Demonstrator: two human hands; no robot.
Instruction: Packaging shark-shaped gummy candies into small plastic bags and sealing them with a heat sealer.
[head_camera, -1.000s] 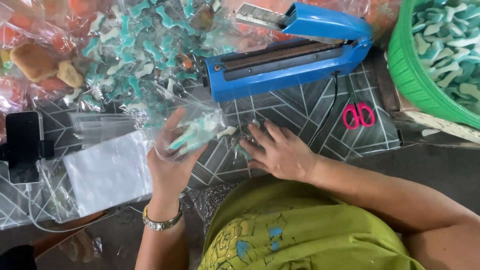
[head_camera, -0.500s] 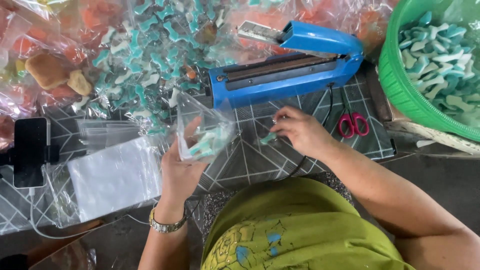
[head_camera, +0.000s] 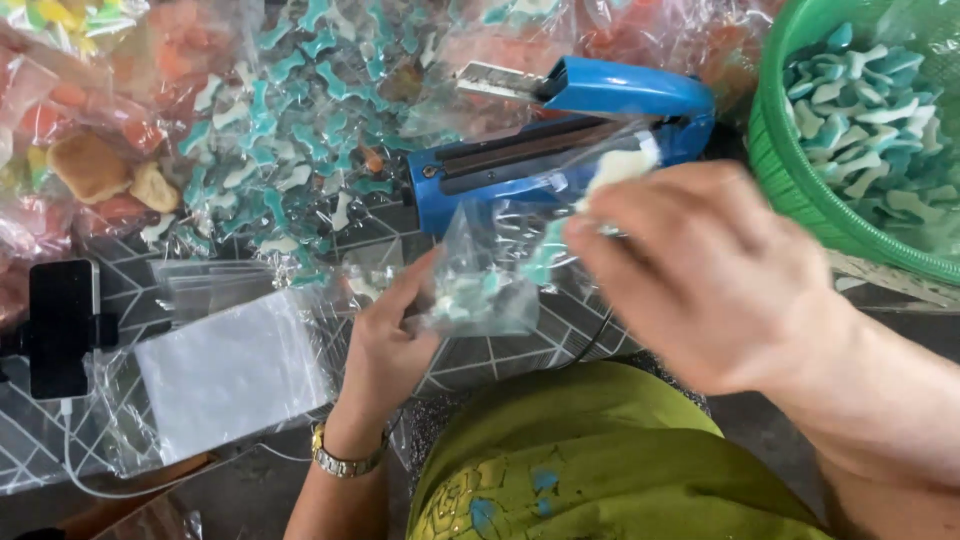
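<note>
A small clear plastic bag (head_camera: 480, 275), thin and crinkled, hangs in the air above the table (head_camera: 500, 350), in front of the blue sealer. Its lower corner holds a little heap of teal-and-white gummy candies (head_camera: 465, 298), soft-looking and curved. The left hand (head_camera: 385, 345) grips the bag from below and to the left, thumb stretched up along the film, fingers closed on its lower edge. The right hand (head_camera: 715, 275) comes in from the right, blurred and large in view, its fingertips pinched on the bag's upper right edge with a pale candy piece (head_camera: 620, 165) showing just above them. A metal wristwatch (head_camera: 345, 462) circles the left wrist.

Just behind the bag lies a blue heat sealer (head_camera: 570, 130), a long hard-shelled press with a dark strip along its jaw and a raised arm. To the left of the left hand rests a flat stack of empty clear bags (head_camera: 235, 370), glossy and rectangular, on the table's grey mat patterned with white angular lines. A black phone (head_camera: 62, 325) stands at the far left with a white cable trailing down. Behind, sealed packets of teal-and-white candies (head_camera: 290, 130) spread in a shiny pile, with orange and yellow sweets (head_camera: 95, 165) bagged at the left. At upper right a green plastic basket (head_camera: 790, 190), ribbed and round, holds more of the same teal-and-white shapes.
</note>
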